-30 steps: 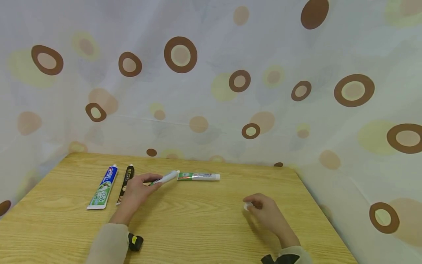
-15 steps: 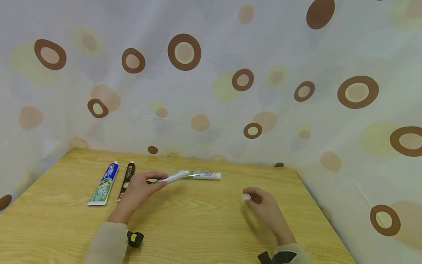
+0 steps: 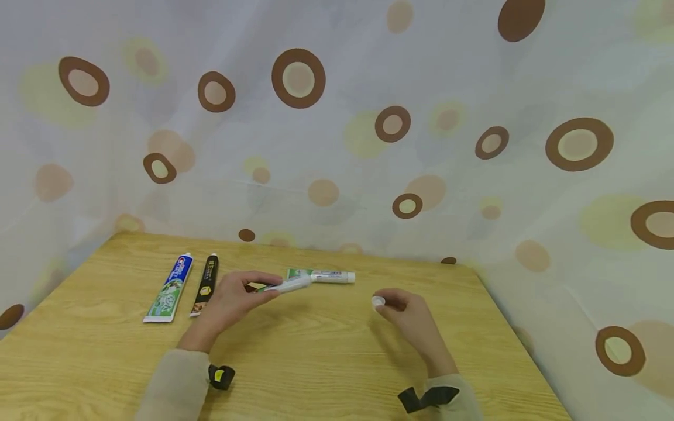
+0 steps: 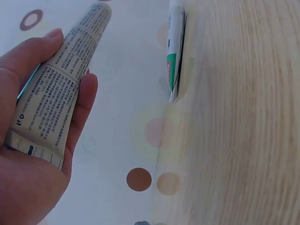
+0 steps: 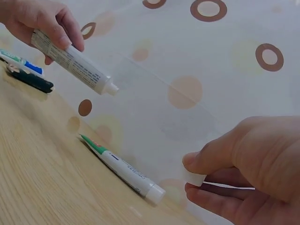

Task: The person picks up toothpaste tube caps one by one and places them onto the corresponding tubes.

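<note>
My left hand (image 3: pixel 231 301) grips a white and green toothpaste tube (image 4: pixel 56 89) above the table, its nozzle pointing right. In the right wrist view the bare nozzle of this tube shows with no cap on it. Between thumb and fingers, my right hand (image 3: pixel 413 318) pinches a small white cap (image 5: pixel 195 178), apart from the tube. Behind the held tube, a second white and green toothpaste tube (image 3: pixel 334 277) lies on the table with its white cap on.
At the left of the wooden table (image 3: pixel 316 362) lie a blue and green toothpaste tube (image 3: pixel 169 289) and a black toothpaste tube (image 3: pixel 206 283), side by side. A white curtain (image 3: pixel 337 146) with brown and yellow circles hangs behind the table and along its sides.
My left hand has carried the tube to the right, and the right hand with the cap has come left and a little farther from me, narrowing the gap. The head view has shifted slightly.
</note>
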Available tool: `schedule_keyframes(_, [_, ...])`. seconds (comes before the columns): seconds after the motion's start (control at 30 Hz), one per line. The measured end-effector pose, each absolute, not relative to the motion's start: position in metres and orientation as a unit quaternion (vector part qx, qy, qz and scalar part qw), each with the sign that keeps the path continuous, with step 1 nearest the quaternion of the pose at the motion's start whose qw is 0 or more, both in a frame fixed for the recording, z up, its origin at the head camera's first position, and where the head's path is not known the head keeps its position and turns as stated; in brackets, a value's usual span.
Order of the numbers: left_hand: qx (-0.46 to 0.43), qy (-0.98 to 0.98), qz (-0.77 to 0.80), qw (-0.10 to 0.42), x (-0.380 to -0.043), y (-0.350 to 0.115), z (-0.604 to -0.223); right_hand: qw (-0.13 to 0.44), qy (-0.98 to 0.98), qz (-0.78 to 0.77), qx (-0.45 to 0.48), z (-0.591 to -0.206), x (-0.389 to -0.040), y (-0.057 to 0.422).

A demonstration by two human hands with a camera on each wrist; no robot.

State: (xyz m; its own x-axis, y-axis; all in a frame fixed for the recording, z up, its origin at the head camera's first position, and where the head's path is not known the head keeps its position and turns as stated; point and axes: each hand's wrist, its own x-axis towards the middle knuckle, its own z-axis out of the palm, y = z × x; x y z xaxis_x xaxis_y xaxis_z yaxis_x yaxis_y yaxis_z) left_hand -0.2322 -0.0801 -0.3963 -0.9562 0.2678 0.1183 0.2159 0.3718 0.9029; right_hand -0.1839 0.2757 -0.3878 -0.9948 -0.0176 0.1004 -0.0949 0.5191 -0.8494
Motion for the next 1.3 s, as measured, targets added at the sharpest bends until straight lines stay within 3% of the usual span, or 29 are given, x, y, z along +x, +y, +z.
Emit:
schedule_keyframes(0.17, [0.17,0.816,0.551,0.041,-0.23,-0.072,-0.397,0.049,-0.858,0.509,0.048,-0.389,-0.183,0.266])
schedule_keyframes(0.73, [0.23,0.797,0.554,0.072,-0.224,-0.057,-0.39,0.003,-0.831,0.553,0.058,-0.385,-0.183,0.247])
schedule_keyframes(1.3, [0.285,0.771,0.559,0.108,-0.218,-0.047,-0.389,-0.042,-0.801,0.584,0.126,-0.389,-0.182,0.234])
